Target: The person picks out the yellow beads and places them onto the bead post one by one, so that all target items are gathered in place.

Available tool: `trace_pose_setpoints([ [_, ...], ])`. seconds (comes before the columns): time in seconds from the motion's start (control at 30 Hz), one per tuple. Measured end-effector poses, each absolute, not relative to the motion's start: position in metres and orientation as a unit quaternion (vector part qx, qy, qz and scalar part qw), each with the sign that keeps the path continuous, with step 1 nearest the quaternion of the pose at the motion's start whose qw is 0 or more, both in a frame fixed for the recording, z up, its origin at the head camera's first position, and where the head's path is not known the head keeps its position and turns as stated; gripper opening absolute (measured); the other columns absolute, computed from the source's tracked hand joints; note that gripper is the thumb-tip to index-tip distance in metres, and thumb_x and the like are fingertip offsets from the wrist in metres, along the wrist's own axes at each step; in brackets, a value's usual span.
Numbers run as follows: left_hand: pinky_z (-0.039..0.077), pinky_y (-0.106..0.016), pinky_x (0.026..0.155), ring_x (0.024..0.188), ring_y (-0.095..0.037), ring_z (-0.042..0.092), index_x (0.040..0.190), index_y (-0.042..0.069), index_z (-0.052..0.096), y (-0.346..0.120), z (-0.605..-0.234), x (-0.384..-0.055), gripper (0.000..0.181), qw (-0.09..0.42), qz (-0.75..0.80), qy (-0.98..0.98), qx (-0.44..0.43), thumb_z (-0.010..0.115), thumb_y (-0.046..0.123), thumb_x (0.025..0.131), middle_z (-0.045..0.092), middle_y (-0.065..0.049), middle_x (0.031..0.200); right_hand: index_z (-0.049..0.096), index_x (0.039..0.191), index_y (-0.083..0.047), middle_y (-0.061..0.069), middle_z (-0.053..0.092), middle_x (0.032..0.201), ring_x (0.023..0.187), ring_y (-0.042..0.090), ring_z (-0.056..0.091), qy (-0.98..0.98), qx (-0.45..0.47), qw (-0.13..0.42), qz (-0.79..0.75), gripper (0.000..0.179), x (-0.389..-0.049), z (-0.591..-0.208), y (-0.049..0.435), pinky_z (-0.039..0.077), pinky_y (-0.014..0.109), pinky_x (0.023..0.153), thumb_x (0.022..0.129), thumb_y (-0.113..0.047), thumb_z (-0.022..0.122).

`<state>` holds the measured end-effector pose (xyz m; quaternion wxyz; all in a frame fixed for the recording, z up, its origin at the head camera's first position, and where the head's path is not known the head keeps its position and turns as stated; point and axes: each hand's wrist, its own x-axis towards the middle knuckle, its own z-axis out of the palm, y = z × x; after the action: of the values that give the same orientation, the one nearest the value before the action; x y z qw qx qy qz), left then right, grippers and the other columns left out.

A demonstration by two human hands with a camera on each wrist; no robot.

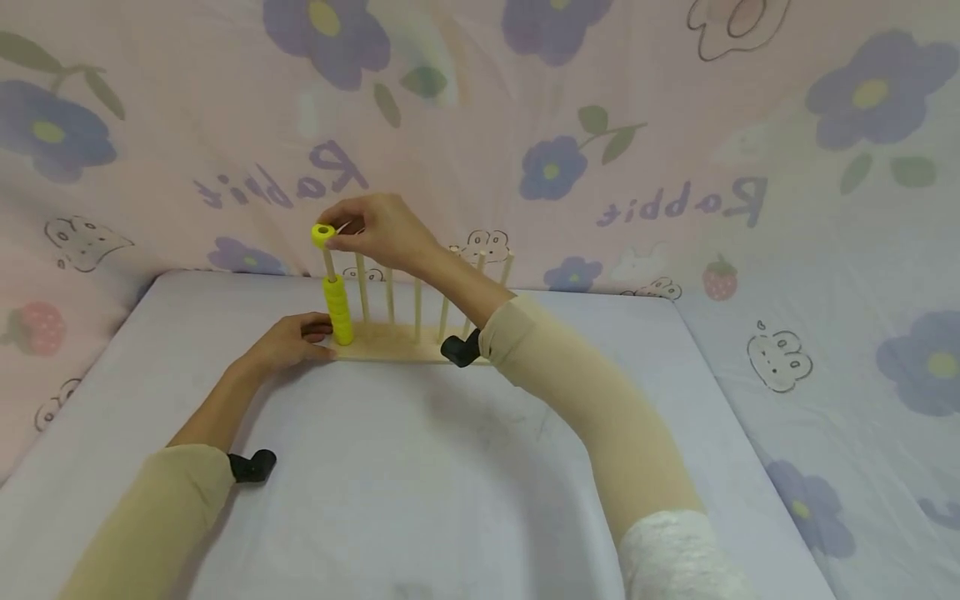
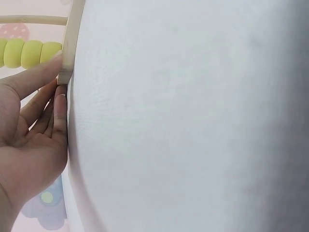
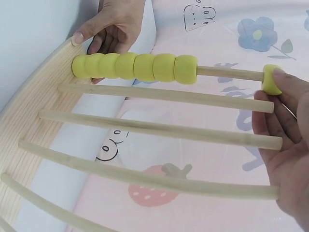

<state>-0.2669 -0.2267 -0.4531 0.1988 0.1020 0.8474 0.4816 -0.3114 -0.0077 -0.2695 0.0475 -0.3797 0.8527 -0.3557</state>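
Observation:
Pinched between thumb and fingers of my right hand [image 1: 386, 233] is a yellow bead [image 1: 323, 237], at the top of the leftmost wooden peg. In the right wrist view the peg's tip enters this bead [image 3: 271, 81]. Lower on the same peg sits a stack of several yellow beads [image 1: 337, 310], with bare peg between stack and held bead. My left hand [image 1: 288, 342] grips the left end of the wooden base [image 1: 386, 342], thumb at the front corner and fingers around the end. The other pegs [image 3: 159, 128] stand bare beside it.
The rack stands on a table with a white cover [image 1: 420, 467]. Behind it hangs a printed cloth [image 1: 465, 150] with flowers and rabbits. Black curved pieces [image 1: 253, 467] stick out from both sleeve cuffs; the right one overlaps the base in the head view.

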Motion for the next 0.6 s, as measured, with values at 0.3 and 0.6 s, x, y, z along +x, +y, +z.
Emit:
trace_pose_setpoints([
  [0.3, 0.034, -0.049, 0.116, 0.138, -0.041, 0.04, 0.149, -0.006, 0.035, -0.2271, -0.4549, -0.2689, 0.075, 0.203, 0.484, 0.845, 0.101, 0.075, 0.013, 0.088, 0.041, -0.027, 0.149, 0.072, 0.119, -0.011, -0.003, 0.074, 0.111, 0.097, 0.001, 0.066, 0.869, -0.373, 0.053, -0.322, 0.031, -0.311, -0.2706, -0.0081, 0.051, 0.011, 0.085, 0.09, -0.02, 0.075],
  [0.6, 0.034, -0.049, 0.116, 0.138, -0.041, 0.041, 0.149, -0.006, 0.035, -0.225, -0.4538, -0.2687, 0.075, 0.203, 0.481, 0.847, 0.104, 0.075, 0.012, 0.088, 0.042, -0.027, 0.149, 0.073, 0.117, -0.009, -0.002, 0.075, 0.108, 0.095, 0.002, 0.066, 0.871, -0.374, 0.036, -0.316, 0.026, -0.3116, -0.2711, -0.0053, 0.051, 0.01, 0.084, 0.093, -0.019, 0.072],
])
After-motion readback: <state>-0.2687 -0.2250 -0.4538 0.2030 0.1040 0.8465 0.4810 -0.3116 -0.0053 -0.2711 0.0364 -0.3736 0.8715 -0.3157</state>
